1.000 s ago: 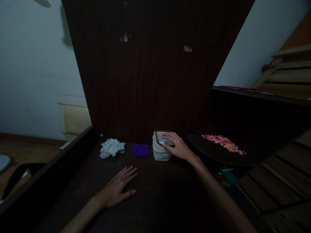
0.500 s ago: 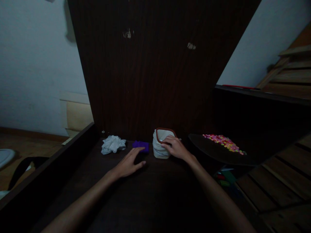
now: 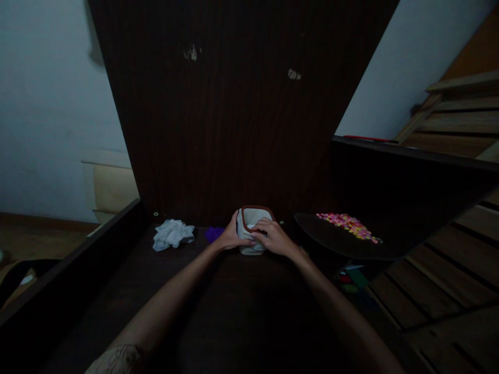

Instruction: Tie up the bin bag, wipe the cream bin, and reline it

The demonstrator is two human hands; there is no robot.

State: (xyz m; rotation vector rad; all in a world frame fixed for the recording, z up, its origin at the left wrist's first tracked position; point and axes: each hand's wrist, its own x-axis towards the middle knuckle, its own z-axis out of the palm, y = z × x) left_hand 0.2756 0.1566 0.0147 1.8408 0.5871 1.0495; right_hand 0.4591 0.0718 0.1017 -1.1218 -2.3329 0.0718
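Observation:
A small off-white fabric basket with a brown rim stands upright on the dark wooden desk, near its back panel. Around its left side wraps my left hand, thumb across the front. My right hand grips the right front of the rim, with fingers over the edge; the basket's inside is partly hidden by them. Just left of my left hand lies a purple item, partly covered by that hand, its kind unclear. Farther left is a crumpled whitish plastic bag.
On a curved dark shelf at the right lies a flat strip of small pink, red and yellow pieces. Below it, several coloured items sit in shadow. A raised side board bounds the desk's left; wooden slats stand at the right.
My left hand has moved right, from in front of the purple item to the basket's left side. My right hand stays on the rim. The whole view has shifted slightly.

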